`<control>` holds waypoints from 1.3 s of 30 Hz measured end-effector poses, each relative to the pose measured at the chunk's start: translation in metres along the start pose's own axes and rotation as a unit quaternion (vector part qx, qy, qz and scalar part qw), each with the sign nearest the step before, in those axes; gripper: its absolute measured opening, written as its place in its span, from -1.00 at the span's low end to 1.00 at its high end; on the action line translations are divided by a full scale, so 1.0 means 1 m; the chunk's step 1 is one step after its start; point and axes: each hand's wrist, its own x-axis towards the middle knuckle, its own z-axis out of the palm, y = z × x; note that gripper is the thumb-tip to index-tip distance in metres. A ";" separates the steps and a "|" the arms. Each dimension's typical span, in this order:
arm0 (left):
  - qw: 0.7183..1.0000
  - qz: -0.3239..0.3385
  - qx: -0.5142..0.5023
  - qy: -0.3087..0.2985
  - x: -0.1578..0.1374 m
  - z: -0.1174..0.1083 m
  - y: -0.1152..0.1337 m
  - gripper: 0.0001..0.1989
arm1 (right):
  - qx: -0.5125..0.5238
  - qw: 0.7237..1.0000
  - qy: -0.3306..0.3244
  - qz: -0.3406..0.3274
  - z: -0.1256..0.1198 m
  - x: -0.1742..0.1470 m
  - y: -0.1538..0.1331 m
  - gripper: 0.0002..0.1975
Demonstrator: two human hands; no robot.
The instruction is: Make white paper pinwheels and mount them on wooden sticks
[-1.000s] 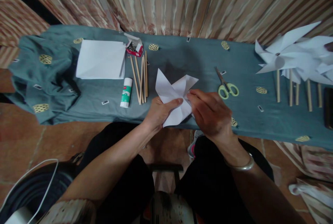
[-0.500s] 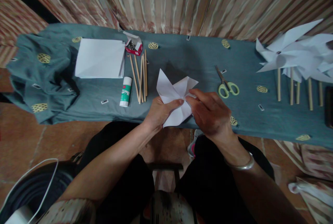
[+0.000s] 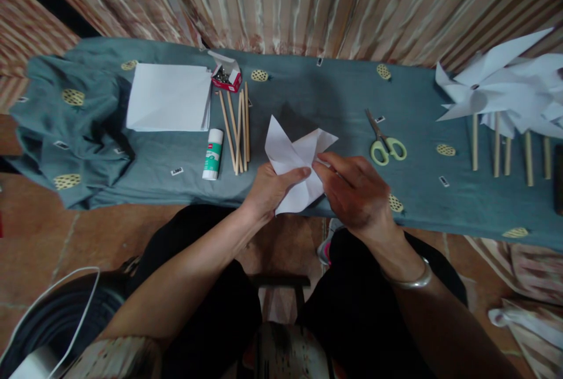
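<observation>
A white paper pinwheel point(image 3: 285, 153) with folded blades is held over the near edge of the cloth-covered table. My left hand point(image 3: 266, 191) grips it from the left, thumb pressed close to its centre and the other fingers hidden behind the paper. From the right, my right hand point(image 3: 356, 191) has its fingertips pinched on the paper near the centre. Whether something small is between those fingertips, I cannot make out. Green-handled scissors point(image 3: 385, 145) lie to the right of the pinwheel, blades pointing away. Several wooden sticks point(image 3: 240, 132) rest to its left.
A glue stick point(image 3: 213, 155), a stack of white paper point(image 3: 169, 97) and an open red box of small metal pieces point(image 3: 227, 74) lie on the left. Pinwheels on sticks point(image 3: 479, 91) are at the far right. Bunched cloth point(image 3: 88, 127) covers the left end.
My right fingertips have shifted very slightly at the pinwheel's centre. Both hands stay on the paper, and the view has moved a little.
</observation>
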 end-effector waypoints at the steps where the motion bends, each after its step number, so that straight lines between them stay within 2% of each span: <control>1: 1.000 0.000 0.001 0.000 0.000 0.000 0.000 -0.65 | 0.004 1.000 0.001 0.001 0.000 0.000 0.000 -0.72; 16: 1.000 -0.017 -0.003 -0.005 0.002 0.001 -0.002 -0.63 | 0.019 1.000 0.014 0.013 -0.003 0.000 0.000 -0.72; 21: 1.000 -0.017 -0.007 -0.008 0.002 0.002 -0.001 -0.63 | 0.019 0.999 0.010 0.037 -0.002 -0.001 -0.002 -0.74; 28: 1.000 -0.010 -0.011 -0.009 0.000 0.002 -0.002 -0.64 | -0.010 1.000 0.019 -0.001 -0.001 0.001 -0.002 -0.77; 39: 1.000 -0.014 -0.003 -0.007 0.000 0.002 -0.001 -0.63 | -0.032 0.999 0.017 -0.023 0.000 0.002 -0.001 -0.80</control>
